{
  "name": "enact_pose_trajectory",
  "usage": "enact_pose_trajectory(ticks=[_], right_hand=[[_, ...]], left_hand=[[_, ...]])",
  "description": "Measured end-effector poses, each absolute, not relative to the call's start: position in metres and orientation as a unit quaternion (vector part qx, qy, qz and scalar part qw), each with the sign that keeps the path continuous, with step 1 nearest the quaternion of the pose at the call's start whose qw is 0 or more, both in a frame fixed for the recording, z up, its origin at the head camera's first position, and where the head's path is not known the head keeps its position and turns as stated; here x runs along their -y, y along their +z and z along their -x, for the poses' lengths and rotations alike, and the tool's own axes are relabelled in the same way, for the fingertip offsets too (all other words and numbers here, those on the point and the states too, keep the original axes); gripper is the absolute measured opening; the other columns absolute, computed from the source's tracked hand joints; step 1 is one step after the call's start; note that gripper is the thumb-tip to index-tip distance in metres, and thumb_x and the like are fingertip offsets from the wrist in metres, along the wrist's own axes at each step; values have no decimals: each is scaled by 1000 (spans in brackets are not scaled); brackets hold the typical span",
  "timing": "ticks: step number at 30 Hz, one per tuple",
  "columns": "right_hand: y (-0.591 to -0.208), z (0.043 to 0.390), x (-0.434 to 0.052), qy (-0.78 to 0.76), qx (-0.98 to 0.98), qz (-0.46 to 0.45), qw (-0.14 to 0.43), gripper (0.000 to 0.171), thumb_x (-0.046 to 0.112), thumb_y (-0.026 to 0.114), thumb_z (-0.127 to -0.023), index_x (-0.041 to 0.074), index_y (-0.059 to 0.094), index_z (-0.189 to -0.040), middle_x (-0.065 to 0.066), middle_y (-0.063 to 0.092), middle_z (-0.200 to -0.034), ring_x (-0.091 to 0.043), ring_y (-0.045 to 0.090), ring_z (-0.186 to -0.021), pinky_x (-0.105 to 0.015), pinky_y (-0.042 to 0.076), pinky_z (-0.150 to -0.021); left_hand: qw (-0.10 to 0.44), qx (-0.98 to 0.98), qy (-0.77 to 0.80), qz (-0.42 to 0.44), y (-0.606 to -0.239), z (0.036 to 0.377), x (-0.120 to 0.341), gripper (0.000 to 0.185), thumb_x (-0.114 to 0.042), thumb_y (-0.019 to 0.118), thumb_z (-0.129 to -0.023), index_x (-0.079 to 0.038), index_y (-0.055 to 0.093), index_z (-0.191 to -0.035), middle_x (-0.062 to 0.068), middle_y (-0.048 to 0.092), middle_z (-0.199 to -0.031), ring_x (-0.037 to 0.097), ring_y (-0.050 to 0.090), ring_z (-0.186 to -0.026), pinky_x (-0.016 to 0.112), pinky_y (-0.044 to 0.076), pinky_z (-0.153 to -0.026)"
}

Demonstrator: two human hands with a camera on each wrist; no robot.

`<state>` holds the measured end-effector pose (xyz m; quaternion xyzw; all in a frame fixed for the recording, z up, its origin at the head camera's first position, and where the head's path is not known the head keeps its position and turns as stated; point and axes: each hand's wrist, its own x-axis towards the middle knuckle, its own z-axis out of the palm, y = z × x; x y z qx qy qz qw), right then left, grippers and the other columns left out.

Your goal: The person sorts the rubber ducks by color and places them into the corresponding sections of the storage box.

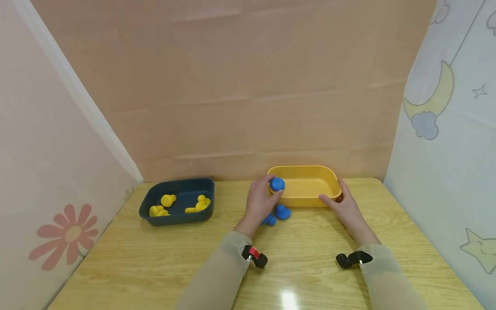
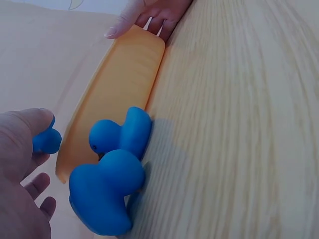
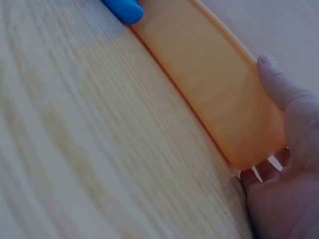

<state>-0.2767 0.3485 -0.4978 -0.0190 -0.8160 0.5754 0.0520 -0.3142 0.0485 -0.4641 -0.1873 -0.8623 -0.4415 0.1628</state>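
Observation:
My left hand (image 1: 258, 201) pinches a small blue toy duck (image 1: 277, 184) between thumb and fingers, over the left end of a yellow plastic bin (image 1: 310, 202). At the bin's right end, my right hand (image 1: 350, 215) grips the corner, thumb at the front rim and fingers round the outside. In front of the bin, two more blue ducks lie on the table, one nearer duck (image 2: 102, 199) and one duck (image 2: 130, 134) close against the bin wall. The bin's inside shows bare where the head view sees into it.
A dark blue bin (image 1: 176, 220) stands to the left, holding several yellow toy ducks (image 1: 168, 200). Brown paper (image 1: 232, 86) covers the wall behind the wooden table (image 1: 302, 258). Patterned sheets (image 1: 438, 185) line both sides.

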Motion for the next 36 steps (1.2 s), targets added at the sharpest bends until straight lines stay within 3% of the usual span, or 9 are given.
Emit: enact_pose_trajectory(ticks=[9,23,36], right_hand=[[-498,276,-348,576,816,11,55,114,44,75,-107,23,-12,-177,-20,4,-184,-44,20,-165,-63,20,-131],[-497,276,-347,566,822,20,55,116,49,75,-105,23,-11,-178,-20,5,-183,-45,19,-165,-63,20,-131],[-499,279,-349,558,828,22,50,116,50,74,-106,24,-14,-177,-22,4,-183,-46,19,-165,-64,21,-131]], left_hand=[[141,873,-433,173,-469,316,-52,53,-27,82,-103,-11,66,-151,8,71,-143,36,55,-143,54,43,-121],[164,864,-451,152,-478,318,-27,49,-19,79,-105,-9,66,-151,9,69,-147,36,56,-144,51,44,-122],[97,854,-476,187,-487,317,1,47,-21,73,-109,-9,64,-153,10,63,-156,35,50,-151,53,38,-127]])
